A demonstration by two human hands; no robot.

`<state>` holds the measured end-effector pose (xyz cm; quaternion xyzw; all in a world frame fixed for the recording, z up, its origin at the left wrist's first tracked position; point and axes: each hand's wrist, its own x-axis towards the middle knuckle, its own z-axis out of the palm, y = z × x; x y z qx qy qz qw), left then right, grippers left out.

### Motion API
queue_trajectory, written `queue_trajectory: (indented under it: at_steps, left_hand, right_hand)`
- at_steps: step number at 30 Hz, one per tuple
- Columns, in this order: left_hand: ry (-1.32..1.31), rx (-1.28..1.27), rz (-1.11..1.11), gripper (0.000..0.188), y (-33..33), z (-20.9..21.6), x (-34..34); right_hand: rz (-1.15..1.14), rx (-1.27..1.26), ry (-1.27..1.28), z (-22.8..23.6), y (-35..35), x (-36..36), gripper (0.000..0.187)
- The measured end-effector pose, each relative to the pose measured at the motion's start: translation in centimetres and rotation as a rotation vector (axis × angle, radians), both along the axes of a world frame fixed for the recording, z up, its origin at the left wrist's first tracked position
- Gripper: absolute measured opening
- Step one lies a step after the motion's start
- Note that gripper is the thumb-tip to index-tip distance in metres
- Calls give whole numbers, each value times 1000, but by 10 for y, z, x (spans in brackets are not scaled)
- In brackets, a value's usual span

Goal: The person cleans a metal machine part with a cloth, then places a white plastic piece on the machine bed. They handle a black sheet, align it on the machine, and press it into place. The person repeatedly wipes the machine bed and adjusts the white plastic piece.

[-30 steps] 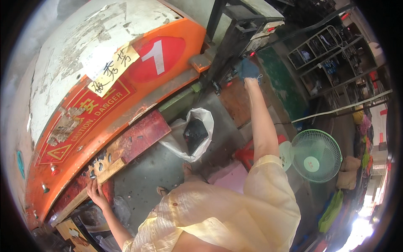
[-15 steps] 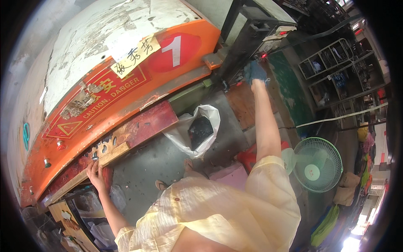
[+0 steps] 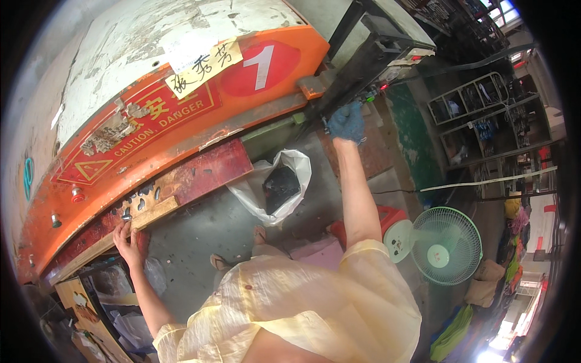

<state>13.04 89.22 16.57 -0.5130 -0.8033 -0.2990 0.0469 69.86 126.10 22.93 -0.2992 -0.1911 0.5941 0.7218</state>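
Observation:
My bare left hand (image 3: 126,243) rests at the front edge of a worn red bench (image 3: 221,164), fingers stretched out and apart by a wooden strip (image 3: 154,213). Small dark curved pieces (image 3: 141,204) lie on the bench just beyond the fingertips. My right hand (image 3: 347,123), in a blue knit glove, is held out at the far right beside the dark metal frame (image 3: 348,66) of a machine. Its fingers point away and are mostly hidden, so whether they grip anything does not show. Over the bench hangs the orange machine front (image 3: 254,103) with its warning sign.
A white sack (image 3: 290,206) with dark contents stands open on the floor between my arms. To the right are a green fan (image 3: 446,246), a red stool (image 3: 390,215) and a metal rack (image 3: 493,121). A wooden box (image 3: 85,314) sits at lower left.
My gloved right hand has come back toward me and left along the machine frame. A green light now shows beside the red one. My left hand stays at the bench edge.

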Motion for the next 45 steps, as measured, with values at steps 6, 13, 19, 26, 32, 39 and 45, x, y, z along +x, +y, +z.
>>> queue_trajectory:
  at_steps: [6,13,19,26,32,39,45]
  left_hand:
    - [7,8,4,25,-1,1,3]
    - [72,48,-30,26,0,-7,-3]
    - [65,22,-50,26,0,-6,-6]
    - [54,14,-36,27,-1,-4,-4]
    - [38,14,-53,26,-1,-3,-4]
    - [16,30,-49,27,1,-5,-4]
    - [18,29,-39,27,0,-4,-3]
  right_hand:
    - [109,272,364,69,2,43,38]
    - [-53,145,-216,34,-22,0,29]
    - [209,609,-1475,-76,-111,-96,11]
    - [122,394,-1785,-84,-134,-87,9]
    - [-170,414,-1600,-69,-49,-5,20]
    - [-450,822,-1845,-6,-43,41,26]
    - [-124,-135,-341,-21,-62,23,30]
